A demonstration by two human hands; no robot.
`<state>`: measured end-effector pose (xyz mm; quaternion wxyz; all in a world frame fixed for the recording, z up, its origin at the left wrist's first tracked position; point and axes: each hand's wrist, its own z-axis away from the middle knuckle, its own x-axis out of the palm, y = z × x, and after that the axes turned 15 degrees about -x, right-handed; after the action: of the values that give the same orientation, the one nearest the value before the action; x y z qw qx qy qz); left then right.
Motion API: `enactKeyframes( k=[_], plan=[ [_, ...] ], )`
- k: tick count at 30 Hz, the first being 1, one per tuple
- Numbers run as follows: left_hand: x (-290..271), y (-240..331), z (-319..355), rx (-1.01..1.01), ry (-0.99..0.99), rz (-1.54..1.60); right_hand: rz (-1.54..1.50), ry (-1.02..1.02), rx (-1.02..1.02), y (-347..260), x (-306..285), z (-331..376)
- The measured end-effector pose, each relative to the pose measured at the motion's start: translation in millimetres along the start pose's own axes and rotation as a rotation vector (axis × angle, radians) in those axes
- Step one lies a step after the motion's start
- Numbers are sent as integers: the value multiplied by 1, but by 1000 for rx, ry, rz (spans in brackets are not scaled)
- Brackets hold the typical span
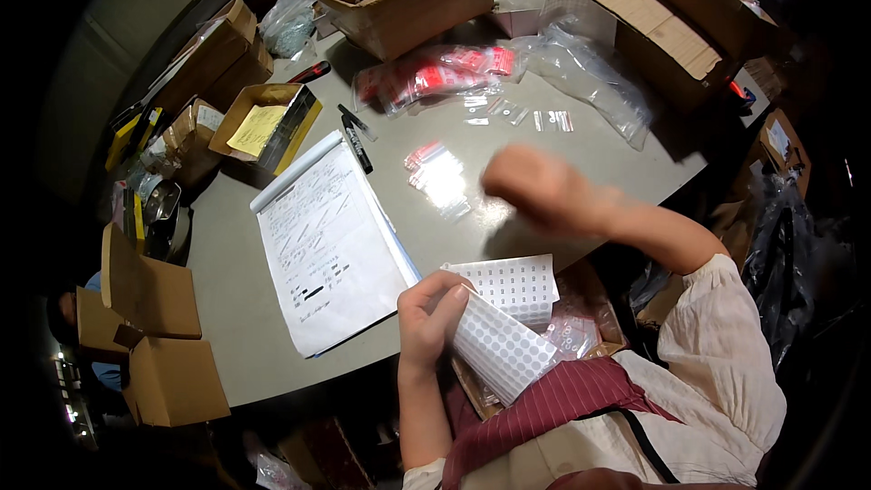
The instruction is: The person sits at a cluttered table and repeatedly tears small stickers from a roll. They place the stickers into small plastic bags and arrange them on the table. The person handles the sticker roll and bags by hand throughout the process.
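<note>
I see a smooth grey surface [220, 308] with lots of stuff on it. A big white notebook [331, 236] lies open, full of writing. A black marker [357, 147] is just beside its top end. Near that stands a small black and yellow box [298, 132], open at the top. Little bags with red tops [437, 177] lie in a shiny pile near the middle. Farther back are a few tiny clear bags [553, 121], a heap of red and clear packets [431, 77] and a big see-through bag [594, 86]. A large brown box [417, 23] stands behind the heap.
</note>
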<state>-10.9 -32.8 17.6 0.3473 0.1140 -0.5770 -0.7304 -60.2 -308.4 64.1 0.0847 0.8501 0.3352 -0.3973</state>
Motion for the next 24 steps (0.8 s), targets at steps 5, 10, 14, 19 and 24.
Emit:
enactKeyframes(
  k=[5, 10, 14, 19, 24],
  plan=[
    [5, 0, -4, 57, 59, -16, -177, -17, 771, 115, -44, 53],
    [7, -1, -3, 75, 82, 37, -115, -120, 867, 127, -48, 80],
    [6, -1, -3, 75, 71, 59, -89, -103, 905, 115, -44, 75],
    [7, 0, -3, 82, 64, 69, -60, -122, 891, 117, -42, 79],
    [8, 2, -2, 83, 63, 68, 63, -194, 852, 110, -42, 74]
  ],
)
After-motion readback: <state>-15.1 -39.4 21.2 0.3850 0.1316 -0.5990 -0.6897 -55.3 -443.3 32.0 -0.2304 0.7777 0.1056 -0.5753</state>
